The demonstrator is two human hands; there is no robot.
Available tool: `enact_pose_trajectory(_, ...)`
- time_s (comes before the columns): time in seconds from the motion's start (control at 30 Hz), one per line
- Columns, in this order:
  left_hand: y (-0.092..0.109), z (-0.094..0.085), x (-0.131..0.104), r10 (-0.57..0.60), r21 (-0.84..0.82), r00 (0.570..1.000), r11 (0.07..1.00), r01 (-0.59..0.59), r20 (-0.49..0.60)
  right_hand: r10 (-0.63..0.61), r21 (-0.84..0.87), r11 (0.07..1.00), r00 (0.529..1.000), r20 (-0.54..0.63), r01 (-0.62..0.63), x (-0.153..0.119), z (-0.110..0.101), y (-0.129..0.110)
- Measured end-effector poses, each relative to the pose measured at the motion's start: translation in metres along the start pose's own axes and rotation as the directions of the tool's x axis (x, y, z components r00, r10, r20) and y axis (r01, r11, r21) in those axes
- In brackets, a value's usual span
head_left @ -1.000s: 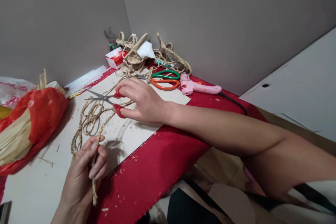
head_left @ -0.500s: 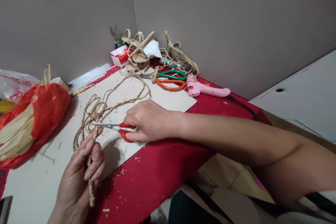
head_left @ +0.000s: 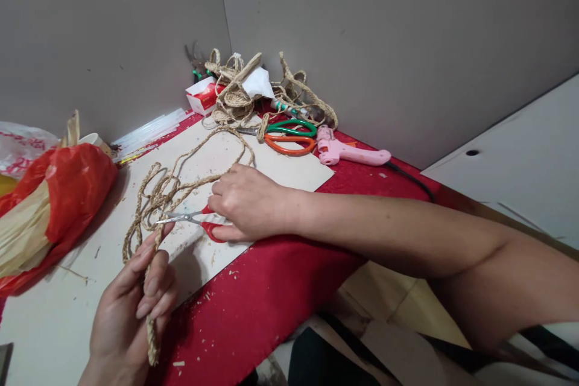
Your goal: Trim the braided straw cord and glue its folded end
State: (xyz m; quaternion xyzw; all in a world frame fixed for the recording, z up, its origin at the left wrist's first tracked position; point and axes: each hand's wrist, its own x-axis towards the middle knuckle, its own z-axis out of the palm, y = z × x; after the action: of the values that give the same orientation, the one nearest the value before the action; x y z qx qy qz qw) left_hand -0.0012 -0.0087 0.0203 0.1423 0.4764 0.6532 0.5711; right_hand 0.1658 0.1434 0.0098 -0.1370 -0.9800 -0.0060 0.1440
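On the red tabletop (head_left: pixel 262 289) I see a white sheet (head_left: pixel 54 325), and on it, ahead of my hands, a loosely looped rope (head_left: pixel 199 182). My left hand (head_left: pixel 133 292) pinches its near length, which runs toward and away from me, the free end hanging below the palm. My right hand (head_left: pixel 246 202) grips scissors (head_left: pixel 190 217), blades parted slightly, pointing left across that axis at the rope just beyond the left fingertips; whether they straddle it, I cannot tell.

the left hand (head_left: pixel 131 297) grips braided cord (head_left: pixel 152 341) and the right hand (head_left: pixel 242 202) holds red-handled scissors (head_left: pixel 188 218) to it.
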Motion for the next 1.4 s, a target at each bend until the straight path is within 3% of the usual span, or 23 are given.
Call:
enact_pose_trajectory(0.4,-0.002,-0.006,0.002,0.019,-0.05,1.0,0.999,-0.018,0.023,0.019,-0.021,1.0,1.0,-0.012,-0.019,0.003,0.005,0.0)
enact_pose_trajectory(0.73,-0.004,0.006,0.002,0.044,0.082,0.999,0.996,-0.045,0.004,0.003,0.014,1.0,1.0,-0.018,-0.003,0.006,0.012,0.005)
enact_pose_trajectory(1.03,-0.008,0.001,0.006,0.094,0.184,0.996,0.979,-0.092,-0.005,-0.05,0.081,0.996,0.998,0.023,0.048,0.008,0.016,0.009)
enact_pose_trajectory(1.4,-0.009,0.004,0.003,0.184,0.247,0.982,0.954,-0.17,-0.037,0.087,0.245,0.966,0.996,-0.027,-0.078,0.007,0.01,0.01)
